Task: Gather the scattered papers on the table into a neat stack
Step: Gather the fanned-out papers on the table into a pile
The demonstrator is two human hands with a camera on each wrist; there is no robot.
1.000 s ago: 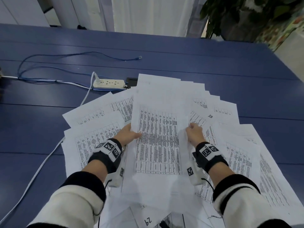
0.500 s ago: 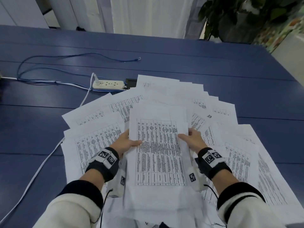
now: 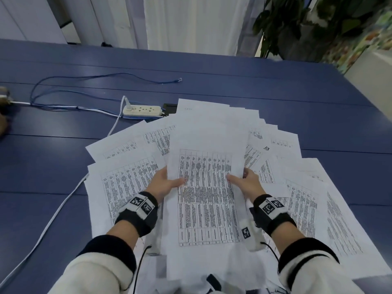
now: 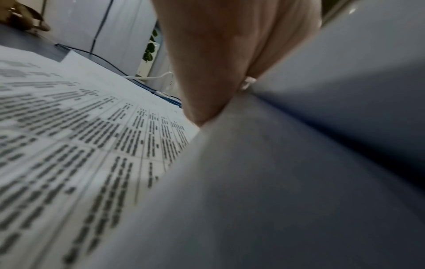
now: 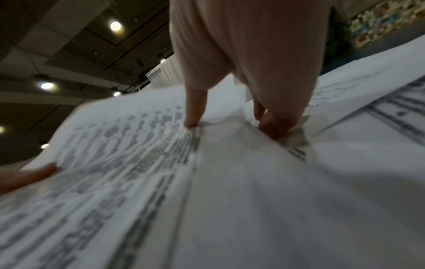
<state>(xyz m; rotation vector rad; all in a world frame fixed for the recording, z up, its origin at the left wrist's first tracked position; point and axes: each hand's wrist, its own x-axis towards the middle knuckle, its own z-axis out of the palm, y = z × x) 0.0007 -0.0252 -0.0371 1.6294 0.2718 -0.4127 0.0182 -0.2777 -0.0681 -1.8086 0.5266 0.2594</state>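
Both hands have drawn closer together since a second ago, and the bundle they hold has risen off the spread and narrowed. Seen from the head camera, the left hand (image 3: 164,184) and the right hand (image 3: 248,183) grip the long edges of a bundle of printed sheets (image 3: 205,194), thumbs lying on top of the printed table and fingers curled underneath. The bundle is held above the middle of the spread, tilted up away from the person.

Around and beneath it, many loose sheets (image 3: 127,177) lie fanned across the blue table (image 3: 297,102), overlapping one another to left, right and behind. A white power strip (image 3: 141,110) with its white cable (image 3: 53,213) sits just beyond the far left of the fan, and a blue cable (image 3: 95,78) loops further back.

From the right wrist camera, the right thumb (image 5: 195,105) presses on the top page while the fingers (image 5: 273,125) crumple a corner below, so pages could crease or tear if squeezed harder. The grip pinches only the edges, so inner sheets may slip out unevenly. Sweeping the left sheets inward could snag the white cable.
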